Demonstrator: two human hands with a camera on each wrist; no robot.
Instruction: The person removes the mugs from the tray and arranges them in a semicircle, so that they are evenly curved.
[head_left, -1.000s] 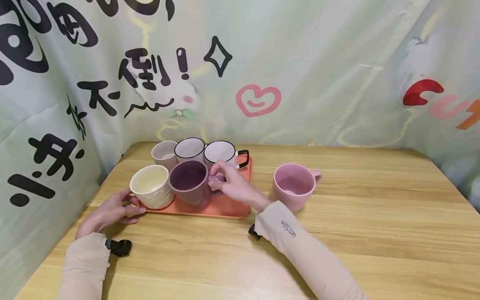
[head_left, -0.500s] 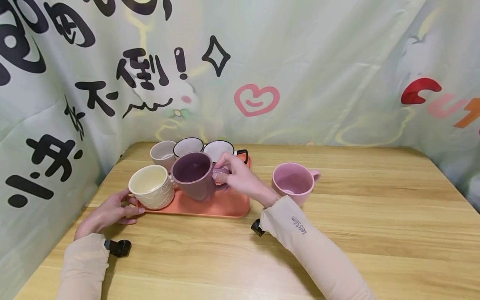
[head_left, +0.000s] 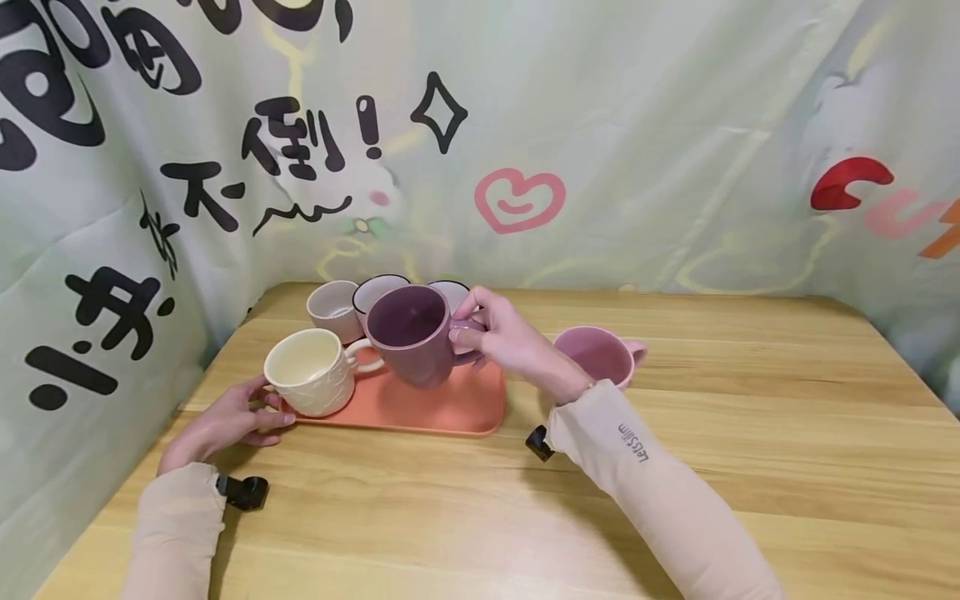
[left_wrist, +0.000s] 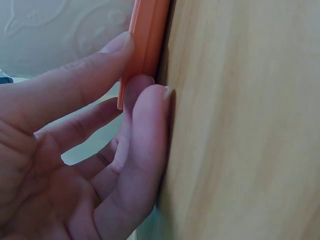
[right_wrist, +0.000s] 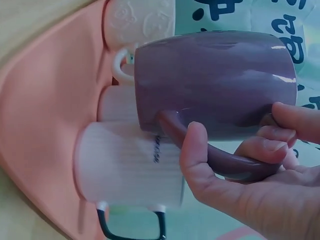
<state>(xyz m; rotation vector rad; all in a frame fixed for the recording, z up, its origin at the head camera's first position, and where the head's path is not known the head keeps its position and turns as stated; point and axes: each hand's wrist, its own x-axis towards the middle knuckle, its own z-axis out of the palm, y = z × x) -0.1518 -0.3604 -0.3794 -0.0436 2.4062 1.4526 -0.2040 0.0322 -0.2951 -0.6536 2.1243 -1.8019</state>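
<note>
My right hand point(head_left: 502, 333) grips a purple mug point(head_left: 411, 342) by its handle, raised over the orange tray point(head_left: 480, 408). In the right wrist view the mug point(right_wrist: 215, 85) shows from the side, its handle point(right_wrist: 240, 165) between thumb and fingers. At the tray's near left corner my left hand point(head_left: 232, 421) pinches the rim. Up close, the left thumb point(left_wrist: 75, 82) lies on the tray's edge point(left_wrist: 150, 40) with fingertips at its underside. Beside that hand a cream embossed mug point(head_left: 311, 379) stands upright on the tray, handle to the right.
Behind the purple mug stand a small pale cup point(head_left: 333, 307) and two white dark-rimmed mugs, one point(head_left: 375, 292) at the left, the other point(right_wrist: 132, 162) with a black handle. A pink mug point(head_left: 592, 350) sits on the wooden table point(head_left: 750, 417), right of the tray, partly behind my right forearm.
My right hand has lifted the purple mug off the tray and moved it up and to the right, uncovering the cream mug's handle. The left hand stays at the tray corner.
</note>
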